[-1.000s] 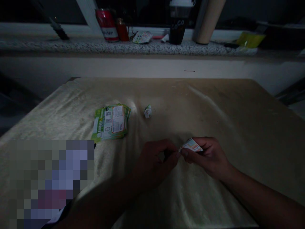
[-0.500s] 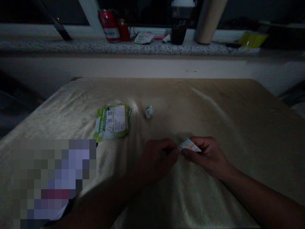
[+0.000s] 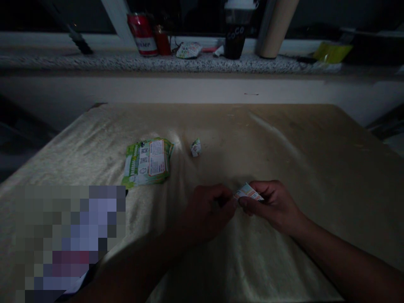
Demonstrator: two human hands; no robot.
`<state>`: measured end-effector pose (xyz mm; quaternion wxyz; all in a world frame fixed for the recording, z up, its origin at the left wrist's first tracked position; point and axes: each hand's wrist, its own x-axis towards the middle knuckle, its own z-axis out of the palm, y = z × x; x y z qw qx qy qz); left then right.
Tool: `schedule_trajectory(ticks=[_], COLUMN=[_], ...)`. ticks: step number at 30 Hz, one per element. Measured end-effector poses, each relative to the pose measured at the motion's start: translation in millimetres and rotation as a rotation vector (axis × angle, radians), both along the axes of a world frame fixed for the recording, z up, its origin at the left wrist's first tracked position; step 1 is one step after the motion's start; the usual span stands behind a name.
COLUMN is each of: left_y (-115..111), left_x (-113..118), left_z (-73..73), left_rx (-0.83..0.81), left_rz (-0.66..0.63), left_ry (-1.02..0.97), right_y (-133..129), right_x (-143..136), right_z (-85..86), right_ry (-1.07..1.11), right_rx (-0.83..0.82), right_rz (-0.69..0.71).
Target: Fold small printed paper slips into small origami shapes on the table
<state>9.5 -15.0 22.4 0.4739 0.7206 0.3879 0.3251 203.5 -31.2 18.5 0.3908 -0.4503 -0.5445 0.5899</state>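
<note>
Between my hands is a small piece of folded printed paper [image 3: 248, 192], roughly triangular, with coloured print. My right hand [image 3: 273, 204] pinches it, thumb on the near side and fingers behind. At its left corner, my left hand [image 3: 211, 210] has thumb and forefinger closed together on the tip; dim light hides the exact contact. Beyond my hands, a small folded paper piece [image 3: 196, 148] rests on the cloth. To its left lies a stack of green printed leaflets [image 3: 148, 162].
A pale, creased cloth [image 3: 284, 139] covers the table. At the lower left sits a blurred-out device [image 3: 85, 235] beside my left forearm. On the speckled sill [image 3: 110, 63] behind stand a red can [image 3: 142, 35], a CoCo cup [image 3: 235, 35], a tan cylinder [image 3: 277, 29] and a yellow packet [image 3: 333, 51].
The whole view has shifted slightly. Both hands keep their hold on the folded paper, with hardly any visible movement.
</note>
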Motion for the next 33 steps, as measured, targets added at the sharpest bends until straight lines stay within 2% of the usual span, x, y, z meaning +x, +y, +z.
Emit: schedule_trajectory(ticks=[2,7,10,14,19,24,33], left_y=[0.0,1.4,2.3,2.3,1.8,2.0,3.7], left_x=[-1.0,-2.8,-2.3,-2.0,-2.1,-3.3,-5.3], left_z=[-0.2,1.4,0.7,-0.1,0.0,-1.6,3.3], left_rx=[-0.037,-0.07,-0.125,-0.104,-0.13,-0.127,-0.136], left_rz=[-0.044,0.021,-0.003,-0.03,0.041,-0.017,0.064], left_ry=[0.002,-0.02,-0.009,0.004,-0.032,-0.051,-0.037], right_y=[1.1,2.0,1.4,1.2,1.7,1.0,0.2], right_x=[0.2,0.6,0.0,0.2,2.0,0.8,0.9], right_z=[-0.8,-1.3,-1.7,-3.7,-3.9,-3.4,0.8], right_ry=[0.013,0.033,0.03,0.032,0.037,0.055,0.074], right_rx=[0.0,0.039,0.051,0.025,0.066,0.048,0.077], right_rz=[0.018,-0.015,-0.008,0.026,0.014,0.027,0.011])
